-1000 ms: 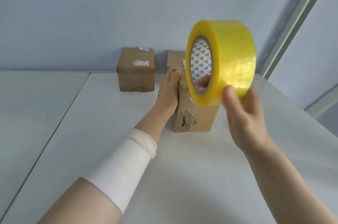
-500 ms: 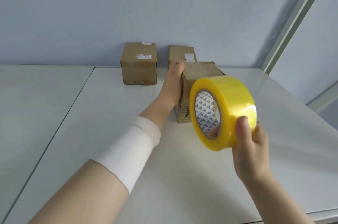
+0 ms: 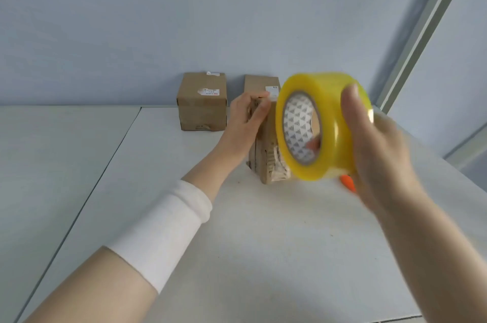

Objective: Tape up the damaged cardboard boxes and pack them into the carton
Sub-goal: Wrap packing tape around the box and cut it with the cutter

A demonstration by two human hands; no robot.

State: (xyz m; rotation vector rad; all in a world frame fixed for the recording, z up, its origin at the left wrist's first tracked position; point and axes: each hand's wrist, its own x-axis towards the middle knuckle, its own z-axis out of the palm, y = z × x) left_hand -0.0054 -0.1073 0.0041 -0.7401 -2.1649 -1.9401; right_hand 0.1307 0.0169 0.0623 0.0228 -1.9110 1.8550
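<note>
A pale blue wall (image 3: 184,19) rises behind a white bench (image 3: 263,256), whose top shows a seam running back on the left side. Against the wall stand two closed brown cardboard boxes: the left-hand box (image 3: 201,101), with white labels on its top and front, and the second box (image 3: 259,84) just beside it to the right, partly hidden.

In front of that second box stands the damaged brown cardboard box (image 3: 266,162), upright on the bench, its near lower face torn so the corrugated layer shows. The left grip (image 3: 245,122), on an arm wearing a white cuff (image 3: 160,230), has its fingers curled over the box's upper left edge and holds it.

The right grip (image 3: 379,143), somewhat blurred, clasps a large roll of yellow packing tape (image 3: 329,125) in the air, thumb over the outer band and a fingertip inside the patterned core, covering the damaged box's right side. A small orange object (image 3: 347,183) lies on the bench below the roll, mostly hidden.
</note>
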